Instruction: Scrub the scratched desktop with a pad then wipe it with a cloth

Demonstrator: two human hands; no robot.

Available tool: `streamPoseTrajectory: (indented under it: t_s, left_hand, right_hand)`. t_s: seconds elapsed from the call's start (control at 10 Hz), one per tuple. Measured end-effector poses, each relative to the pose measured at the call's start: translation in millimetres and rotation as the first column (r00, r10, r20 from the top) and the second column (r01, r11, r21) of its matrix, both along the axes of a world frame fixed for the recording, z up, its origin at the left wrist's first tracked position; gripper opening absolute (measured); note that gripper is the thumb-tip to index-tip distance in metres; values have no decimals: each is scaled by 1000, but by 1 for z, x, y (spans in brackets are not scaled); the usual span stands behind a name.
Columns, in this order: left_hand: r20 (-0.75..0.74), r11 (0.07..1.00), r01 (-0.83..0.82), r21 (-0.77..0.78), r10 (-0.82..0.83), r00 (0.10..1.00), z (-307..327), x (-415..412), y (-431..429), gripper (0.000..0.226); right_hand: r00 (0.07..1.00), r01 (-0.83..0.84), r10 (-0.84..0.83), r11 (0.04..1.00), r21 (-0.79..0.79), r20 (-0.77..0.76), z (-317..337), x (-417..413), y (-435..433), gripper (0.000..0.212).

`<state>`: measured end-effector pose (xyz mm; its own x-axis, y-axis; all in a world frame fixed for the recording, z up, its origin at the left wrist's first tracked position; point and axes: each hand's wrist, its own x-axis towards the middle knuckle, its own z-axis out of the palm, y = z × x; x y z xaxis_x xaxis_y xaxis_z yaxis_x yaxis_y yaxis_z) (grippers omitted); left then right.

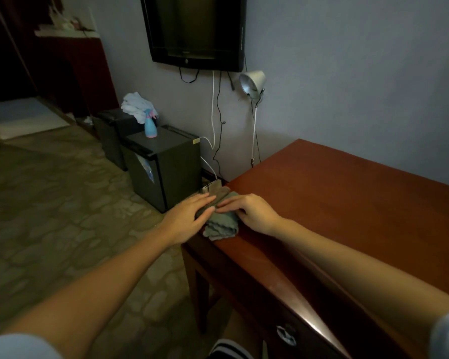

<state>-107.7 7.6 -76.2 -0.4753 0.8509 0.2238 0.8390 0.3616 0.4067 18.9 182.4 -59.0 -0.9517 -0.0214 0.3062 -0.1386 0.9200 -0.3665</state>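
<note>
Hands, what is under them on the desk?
Under the left hand and right hand lie a crumpled grey-green cloth and a brown pad, on the desk corner. The parts they cover are hidden.

table [347,203]: takes the right side, its far edge along the wall.
cloth [222,225]: on the table, at its left end, bunched by the edge.
pad [218,193]: on the table's left end, just behind the cloth and touching it.
left hand [189,216]: reaches in from left of the table, fingers laid flat across pad and cloth.
right hand [250,211]: above the table, fingers resting on the cloth, tips meeting the left hand's.
lamp [253,82]: above the table's far left corner.
television [195,29]: on the wall, higher and left of that corner.
fridge [163,161]: on the floor, left of the table.
spray bottle [150,126]: on the fridge.
</note>
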Motion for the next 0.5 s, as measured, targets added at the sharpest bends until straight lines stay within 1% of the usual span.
streamPoseTrajectory:
  t_s: [0.1,0.2,0.3,0.4,0.5]
  left_hand:
    - [-48,999,-5,-35,4,999,0,2,0,65]
    - [-85,992,-5,-129,-6,996,1,2,0,64]
    - [-113,961,-12,-275,-20,993,9,5,1,55]
    - [-148,922,-41,-384,-18,989,19,11,5,57]
    - [-163,932,-33,-360,-29,986,24,23,9,59]
  right_hand:
    - [1000,7,-7,1000,-4,2,-3,-1,-1,50]
    - [1000,12,-10,997,-81,26,-7,4,-4,51]
    - [993,32,-21,995,-95,118,-2,12,-10,51]
    - [988,62,-55,997,-48,146,3,27,-7,53]
    - [980,156,-151,987,-28,131,13,55,1,49]
